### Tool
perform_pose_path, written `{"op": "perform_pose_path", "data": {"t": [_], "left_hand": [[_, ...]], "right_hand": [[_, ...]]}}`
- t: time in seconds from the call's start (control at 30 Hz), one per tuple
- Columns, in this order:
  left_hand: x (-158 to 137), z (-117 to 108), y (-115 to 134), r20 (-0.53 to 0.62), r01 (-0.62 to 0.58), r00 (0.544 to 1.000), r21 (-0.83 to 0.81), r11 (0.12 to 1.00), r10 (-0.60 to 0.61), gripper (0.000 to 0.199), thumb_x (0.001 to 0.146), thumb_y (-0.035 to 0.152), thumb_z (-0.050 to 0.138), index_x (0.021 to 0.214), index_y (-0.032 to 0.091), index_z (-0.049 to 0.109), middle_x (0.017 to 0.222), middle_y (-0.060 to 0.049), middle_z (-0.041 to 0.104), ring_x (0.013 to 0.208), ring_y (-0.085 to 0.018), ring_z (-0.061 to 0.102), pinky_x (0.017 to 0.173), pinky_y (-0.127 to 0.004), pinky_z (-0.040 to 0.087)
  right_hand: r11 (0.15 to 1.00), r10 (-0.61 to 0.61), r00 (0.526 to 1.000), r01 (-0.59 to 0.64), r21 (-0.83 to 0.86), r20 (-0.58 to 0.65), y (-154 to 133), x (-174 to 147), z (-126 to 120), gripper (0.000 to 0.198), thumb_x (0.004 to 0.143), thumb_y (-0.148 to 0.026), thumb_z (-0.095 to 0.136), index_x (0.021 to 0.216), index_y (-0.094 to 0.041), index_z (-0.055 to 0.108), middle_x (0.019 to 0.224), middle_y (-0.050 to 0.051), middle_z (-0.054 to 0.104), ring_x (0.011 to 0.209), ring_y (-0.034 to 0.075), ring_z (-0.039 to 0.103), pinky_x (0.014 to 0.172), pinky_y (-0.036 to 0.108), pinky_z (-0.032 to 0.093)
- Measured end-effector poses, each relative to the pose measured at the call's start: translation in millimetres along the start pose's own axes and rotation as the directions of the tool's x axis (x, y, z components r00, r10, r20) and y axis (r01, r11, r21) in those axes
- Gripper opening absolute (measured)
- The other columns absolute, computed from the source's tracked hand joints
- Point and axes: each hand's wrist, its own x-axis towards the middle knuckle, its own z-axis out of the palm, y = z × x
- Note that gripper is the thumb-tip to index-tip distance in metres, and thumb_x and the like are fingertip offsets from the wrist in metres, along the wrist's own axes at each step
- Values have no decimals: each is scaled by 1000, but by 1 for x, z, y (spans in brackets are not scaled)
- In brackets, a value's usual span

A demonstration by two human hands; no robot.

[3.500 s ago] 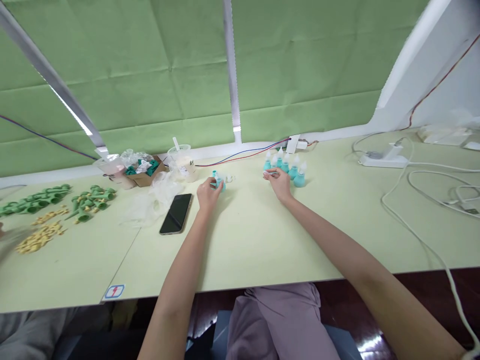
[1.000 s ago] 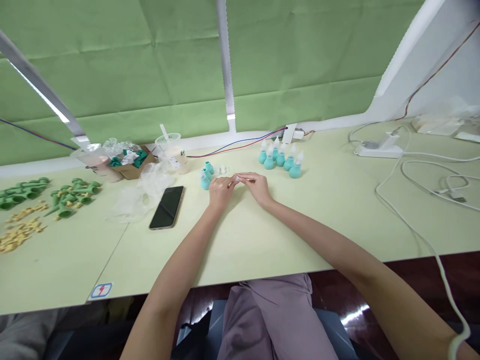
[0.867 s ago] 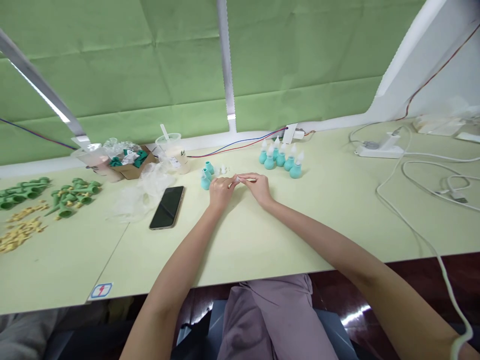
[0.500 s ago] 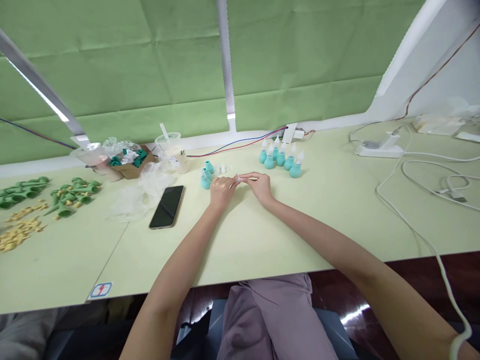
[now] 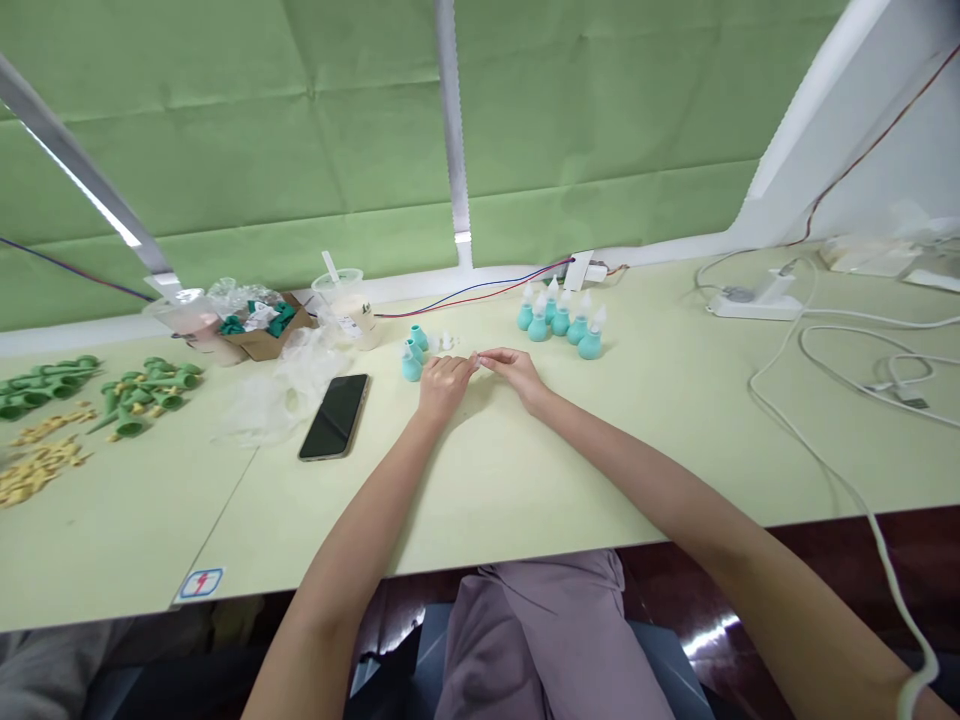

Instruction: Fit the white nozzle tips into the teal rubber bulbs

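Over the middle of the table, my left hand [image 5: 444,386] and my right hand [image 5: 517,374] meet fingertip to fingertip, both closed in a pinch. Between them is a small white piece [image 5: 477,362], mostly covered by the fingers. Just left of my left hand stand a few teal squeeze bulbs [image 5: 411,368] without long tips. Behind that hand lie some small white pieces [image 5: 448,341]. Several teal bulbs with pointed translucent nozzles [image 5: 590,346] stand upright beyond my right hand.
A phone [image 5: 334,416] lies to the left, beside crumpled clear plastic [image 5: 262,405]. Behind are a drink cup [image 5: 360,322] and a cardboard box [image 5: 274,345]. Green horn-shaped parts [image 5: 129,425] and yellow bits [image 5: 37,472] lie far left. A power strip [image 5: 757,305] and white cables occupy the right.
The hands stay together at nearly the same spot. My right hand's fingers have shifted slightly and sit a little lower, and less of the white piece shows.
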Motion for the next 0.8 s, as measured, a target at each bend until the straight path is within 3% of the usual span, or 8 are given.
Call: {"op": "perform_pose_path", "data": {"t": [0.2,0.43,0.6,0.8], "left_hand": [[0,0,-1,-26,-66,997,-1,998,66,21,91,26,45,95,19,65,73,-2,69,62,-12,57,61,-29,30],[-1,-4,-3,-9,-97,995,33,995,97,23,93,21,41,97,20,64,77,-3,68,67,-12,57,64,-29,31],[-1,-5,-5,26,-190,982,81,978,189,21,92,19,43,96,19,64,74,-2,67,65,-13,55,63,-30,31],[1,-3,-4,179,-190,968,79,979,173,23,92,17,39,98,19,62,69,-3,63,67,-15,55,64,-32,32]], "right_hand": [[988,145,989,-145,-55,7,-4,3,-7,27,58,-37,74,76,-18,70,82,3,70,82,14,60,71,24,44],[973,231,962,-227,-47,148,-11,4,-12,24,64,-36,73,80,-18,69,85,5,70,77,14,64,54,18,45],[951,307,942,-307,-19,132,-9,6,-13,12,65,-23,75,73,-15,71,76,5,70,71,13,66,61,20,51],[942,330,940,-334,31,88,-2,9,-13,4,67,-15,73,67,-14,70,73,5,71,75,13,66,71,22,53]]}}
